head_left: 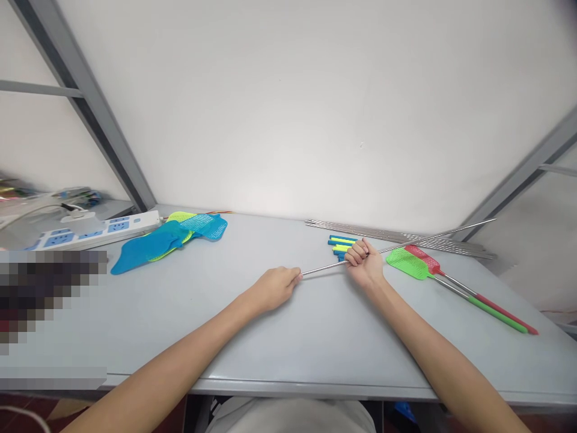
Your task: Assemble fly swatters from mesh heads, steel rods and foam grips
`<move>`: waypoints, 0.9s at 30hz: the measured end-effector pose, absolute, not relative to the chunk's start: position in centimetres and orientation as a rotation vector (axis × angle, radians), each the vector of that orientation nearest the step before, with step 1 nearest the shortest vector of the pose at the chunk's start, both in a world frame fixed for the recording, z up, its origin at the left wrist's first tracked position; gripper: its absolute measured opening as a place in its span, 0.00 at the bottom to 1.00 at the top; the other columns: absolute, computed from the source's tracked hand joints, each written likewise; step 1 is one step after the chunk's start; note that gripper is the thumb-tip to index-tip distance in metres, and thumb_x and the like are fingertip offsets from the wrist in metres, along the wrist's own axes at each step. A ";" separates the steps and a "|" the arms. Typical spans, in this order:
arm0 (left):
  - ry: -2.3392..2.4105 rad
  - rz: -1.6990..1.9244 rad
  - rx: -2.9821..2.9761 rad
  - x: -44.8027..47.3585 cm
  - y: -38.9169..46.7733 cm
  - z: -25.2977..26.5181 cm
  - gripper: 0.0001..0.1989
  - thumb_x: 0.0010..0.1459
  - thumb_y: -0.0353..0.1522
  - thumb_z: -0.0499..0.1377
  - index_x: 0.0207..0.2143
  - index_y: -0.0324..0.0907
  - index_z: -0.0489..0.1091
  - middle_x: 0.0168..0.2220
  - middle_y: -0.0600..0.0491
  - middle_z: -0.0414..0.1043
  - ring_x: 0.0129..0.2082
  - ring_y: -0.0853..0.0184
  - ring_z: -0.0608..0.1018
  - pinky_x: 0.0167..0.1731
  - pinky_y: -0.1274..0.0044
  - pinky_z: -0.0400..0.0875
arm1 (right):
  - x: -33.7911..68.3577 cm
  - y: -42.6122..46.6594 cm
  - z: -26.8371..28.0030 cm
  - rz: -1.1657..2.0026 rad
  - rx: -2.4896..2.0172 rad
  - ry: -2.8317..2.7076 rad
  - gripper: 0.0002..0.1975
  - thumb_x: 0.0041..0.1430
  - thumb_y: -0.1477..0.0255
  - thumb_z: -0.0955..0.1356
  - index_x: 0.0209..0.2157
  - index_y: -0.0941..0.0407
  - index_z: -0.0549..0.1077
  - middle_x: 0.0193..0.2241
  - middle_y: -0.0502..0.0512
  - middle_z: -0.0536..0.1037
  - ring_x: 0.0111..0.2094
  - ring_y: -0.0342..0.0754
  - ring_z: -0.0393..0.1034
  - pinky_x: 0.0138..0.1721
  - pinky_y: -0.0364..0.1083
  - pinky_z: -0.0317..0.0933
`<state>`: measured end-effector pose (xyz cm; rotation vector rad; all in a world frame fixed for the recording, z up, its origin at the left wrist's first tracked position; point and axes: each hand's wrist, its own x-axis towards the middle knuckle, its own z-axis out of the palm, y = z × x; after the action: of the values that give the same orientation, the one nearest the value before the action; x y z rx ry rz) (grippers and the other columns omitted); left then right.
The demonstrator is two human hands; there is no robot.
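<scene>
A thin metal rod (324,268) runs slantwise above the table, rising toward the right. My left hand (278,285) is closed on its left end. Farther along, my right hand (364,262) has its fingers curled round the same rod. Just behind the right hand lie several short blue and yellow handle sleeves (341,240), partly hidden by it. To the right, a green fly swatter (409,264) and a red fly swatter (500,307) lie side by side, with the rod's far part passing over near their heads.
A bundle of metal rods (360,230) lies along the wall. Loose blue and yellow swatter heads (148,245) are piled at the left, by a white power strip (135,224). Grey frame posts (101,114) stand at both sides. The table's front edge (315,388) is close to me.
</scene>
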<state>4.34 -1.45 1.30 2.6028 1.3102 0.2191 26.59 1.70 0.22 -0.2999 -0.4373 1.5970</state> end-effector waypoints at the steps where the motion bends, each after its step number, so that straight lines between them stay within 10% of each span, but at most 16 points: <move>1: 1.310 0.220 2.605 4.4 -1.5 1.4 0.17 0.57 0.37 0.35 0.26 0.42 0.59 0.20 0.54 0.62 0.20 0.70 0.65 0.21 0.79 0.54 | 26.6 1.7 0.2 1.592 -0.308 -0.444 0.15 0.53 0.72 0.57 0.16 0.56 0.47 0.10 0.43 0.45 0.11 0.37 0.41 0.11 0.38 0.44; 27: 1.313 0.224 2.637 4.4 -1.6 1.4 0.17 0.57 0.36 0.35 0.25 0.41 0.59 0.20 0.53 0.62 0.20 0.70 0.66 0.21 0.79 0.55 | 25.8 1.3 0.0 1.548 -0.390 -0.455 0.15 0.52 0.74 0.58 0.16 0.56 0.47 0.11 0.42 0.44 0.11 0.36 0.41 0.11 0.38 0.44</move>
<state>4.43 -1.60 1.45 2.6365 1.3129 0.2237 25.79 1.29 0.03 -0.3902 -0.4552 1.5478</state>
